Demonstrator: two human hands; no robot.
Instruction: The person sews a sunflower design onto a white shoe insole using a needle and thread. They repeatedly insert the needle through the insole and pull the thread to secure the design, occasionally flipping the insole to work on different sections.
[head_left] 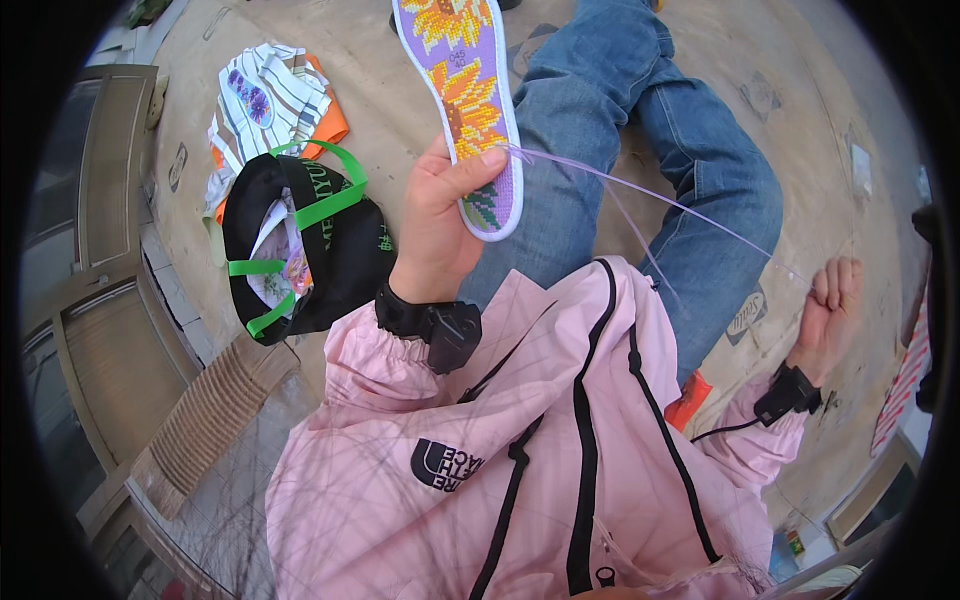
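Observation:
An embroidered shoe insole (488, 90), purple with orange and yellow sunflowers and a white edge, is upright in front of my body. My left hand (440, 215) grips it near its lower end, thumb on the stitched face and fingers behind. From the insole's right edge a lilac thread (680, 205) runs stretched to the right. At its far end my right hand (832, 300) is closed in a fist, held well out to the side. Whether a needle is in those fingers is too small to tell. A second, slack strand of thread hangs over my jeans.
To the left stands a black bag (350, 260) with green handles, papers inside. Behind it lie a striped cloth (290, 85) and another flowered insole (250, 98). My jeans-clad legs (560, 130) stretch across the brown ground covering (800, 150). A ridged brown piece (205, 430) is at lower left.

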